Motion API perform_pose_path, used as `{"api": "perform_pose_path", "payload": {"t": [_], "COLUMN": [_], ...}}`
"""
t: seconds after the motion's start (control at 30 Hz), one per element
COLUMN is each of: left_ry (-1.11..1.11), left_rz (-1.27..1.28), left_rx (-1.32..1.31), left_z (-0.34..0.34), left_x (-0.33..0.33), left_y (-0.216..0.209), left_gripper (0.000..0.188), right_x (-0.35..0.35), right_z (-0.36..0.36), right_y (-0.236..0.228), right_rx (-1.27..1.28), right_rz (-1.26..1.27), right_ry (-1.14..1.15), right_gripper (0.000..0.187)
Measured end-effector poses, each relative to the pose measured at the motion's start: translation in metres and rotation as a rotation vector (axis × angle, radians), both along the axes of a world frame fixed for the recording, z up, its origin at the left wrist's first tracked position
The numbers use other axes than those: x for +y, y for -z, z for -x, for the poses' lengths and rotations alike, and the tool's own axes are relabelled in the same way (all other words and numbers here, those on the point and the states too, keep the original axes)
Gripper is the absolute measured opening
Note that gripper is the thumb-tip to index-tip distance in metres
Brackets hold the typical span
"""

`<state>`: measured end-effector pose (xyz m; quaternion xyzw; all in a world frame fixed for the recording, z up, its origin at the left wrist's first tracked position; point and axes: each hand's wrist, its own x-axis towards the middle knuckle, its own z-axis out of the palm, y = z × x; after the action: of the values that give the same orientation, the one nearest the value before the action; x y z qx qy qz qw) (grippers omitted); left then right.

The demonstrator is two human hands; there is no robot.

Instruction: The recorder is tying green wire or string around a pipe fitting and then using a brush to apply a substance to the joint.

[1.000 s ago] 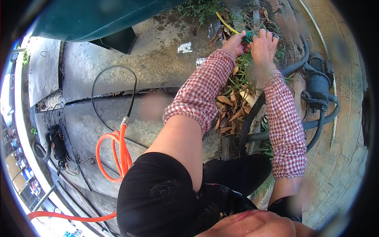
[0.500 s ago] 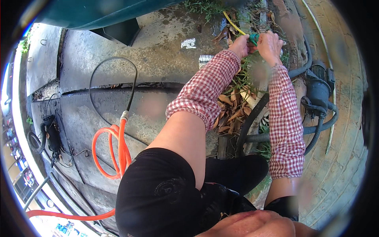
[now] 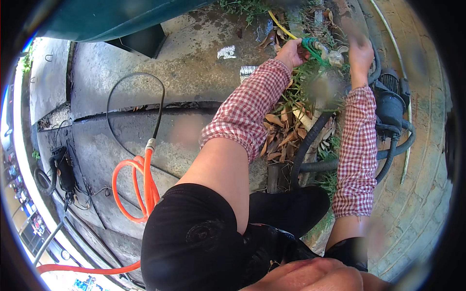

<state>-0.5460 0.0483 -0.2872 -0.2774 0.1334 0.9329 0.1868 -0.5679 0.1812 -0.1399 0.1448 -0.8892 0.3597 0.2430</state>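
At the top, my left hand [image 3: 292, 53] is closed around the end of a thin yellow hose [image 3: 280, 23]. Green cord [image 3: 309, 44] is wound about the joint there, and a loose strand trails below it. The joint leads into a pale metal tap [image 3: 333, 56], wet and partly blurred. To the right of the tap, apart from it, is my right hand [image 3: 360, 56]. Its fingers are blurred, so what they hold, if anything, is unclear. Both forearms wear red-and-white checked sleeves.
A dark water pump [image 3: 390, 104] with grey pipes stands at right. Dry leaves [image 3: 286, 136] and weeds lie beneath my hands. An orange hose [image 3: 151, 184] coils on the concrete slabs at left. A green tank [image 3: 121, 17] overhangs the upper left.
My right hand has come off the green cord and moved right, uncovering the tap. My left hand stays at the joint. The view has shifted slightly.
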Motion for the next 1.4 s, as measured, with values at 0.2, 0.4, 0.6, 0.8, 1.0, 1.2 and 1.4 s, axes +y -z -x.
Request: {"api": "perform_pose_path", "payload": {"t": [0.2, 0.4, 0.6, 0.8, 1.0, 1.2, 1.4], "left_ry": [0.054, 0.101, 0.110, 0.117, 0.108, 0.026, 0.079], "left_rz": [0.076, 0.207, 0.178, 0.207, 0.155, 0.082, 0.066], "left_rx": [0.020, 0.037, 0.013, 0.010, 0.050, 0.028, 0.038], "left_z": [-0.003, 0.002, 0.004, 0.002, 0.002, 0.001, 0.002], "left_x": [0.016, 0.000, 0.005, 0.002, 0.008, 0.010, 0.018], "left_y": [-0.006, 0.008, 0.005, 0.002, -0.001, -0.001, -0.006], "left_gripper": [0.022, 0.021, 0.018, 0.019, 0.019, 0.020, 0.020], "right_x": [0.057, 0.035, 0.042, 0.036, 0.058, 0.048, 0.061], "right_z": [0.015, 0.008, 0.006, -0.001, 0.007, 0.001, 0.021], "right_y": [0.062, 0.093, 0.101, 0.096, 0.103, 0.103, 0.083], "right_rx": [-1.138, -1.340, -1.357, -1.216, -1.207, -1.140, -1.288], "right_rz": [1.062, 1.063, 0.835, 0.927, 1.115, 1.093, 0.941], "right_ry": [-0.005, -0.106, -0.109, -0.172, -0.239, -0.183, -0.087], "right_gripper": [0.025, 0.039, 0.041, 0.031, 0.019, 0.015, 0.019]}}
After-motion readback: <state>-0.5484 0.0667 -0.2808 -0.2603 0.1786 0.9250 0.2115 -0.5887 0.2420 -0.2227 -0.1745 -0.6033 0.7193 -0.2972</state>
